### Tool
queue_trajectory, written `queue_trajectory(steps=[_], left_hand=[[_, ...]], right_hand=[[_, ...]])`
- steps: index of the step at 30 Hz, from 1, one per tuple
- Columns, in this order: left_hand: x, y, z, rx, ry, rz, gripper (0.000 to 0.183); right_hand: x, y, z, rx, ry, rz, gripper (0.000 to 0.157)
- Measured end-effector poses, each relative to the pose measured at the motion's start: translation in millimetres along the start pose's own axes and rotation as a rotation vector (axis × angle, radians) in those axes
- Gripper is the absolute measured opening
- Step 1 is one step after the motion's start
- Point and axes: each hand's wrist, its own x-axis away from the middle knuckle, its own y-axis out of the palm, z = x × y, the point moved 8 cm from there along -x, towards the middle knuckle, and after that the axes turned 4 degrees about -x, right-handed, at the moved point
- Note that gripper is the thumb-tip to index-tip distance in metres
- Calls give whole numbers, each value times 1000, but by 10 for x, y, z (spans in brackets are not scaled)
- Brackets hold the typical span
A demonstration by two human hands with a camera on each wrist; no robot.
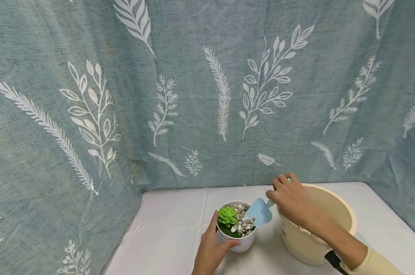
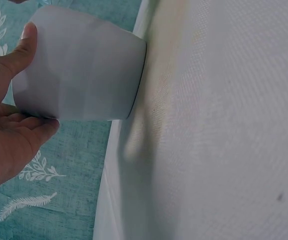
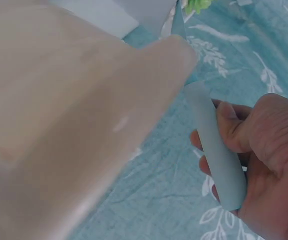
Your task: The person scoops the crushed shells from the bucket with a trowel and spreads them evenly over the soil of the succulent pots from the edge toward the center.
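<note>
In the head view my left hand [image 1: 211, 246] holds a small white flower pot [image 1: 244, 244] by its side, thumb at the front and fingers around the left. The left wrist view shows that pot [image 2: 84, 65] standing upright on the white cloth. Inside it are a green artificial succulent [image 1: 227, 216] and pale pebbles [image 1: 242, 228]. My right hand [image 1: 291, 198] grips a light blue trowel [image 1: 260, 212], whose blade tilts down over the pot's right rim, its tip at the pebbles. The right wrist view has my fingers wrapped round the trowel's handle [image 3: 217, 152].
A large cream bucket [image 1: 352, 221] stands to the right of the pot, beneath my right forearm. Some pebbles [image 1: 302, 229] show inside it. White cloth [image 1: 166, 236] covers the table. Behind hangs a teal curtain [image 1: 193, 95] with white leaf prints.
</note>
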Motion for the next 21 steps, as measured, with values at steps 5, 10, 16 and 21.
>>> queue_trajectory(steps=[5, 10, 16, 21], left_hand=[[5, -9, -1, -9, 19, 12, 116], [-4, -3, 9, -7, 28, 13, 116], [-3, 2, 0, -7, 23, 21, 116], [-12, -4, -13, -2, 28, 24, 117]], right_hand=[[-42, -40, -13, 52, -38, 28, 33], [-79, -95, -17, 115, -74, 46, 31], [-108, -178, -28, 161, -107, 67, 24], [-67, -276, -16, 169, -126, 134, 25]])
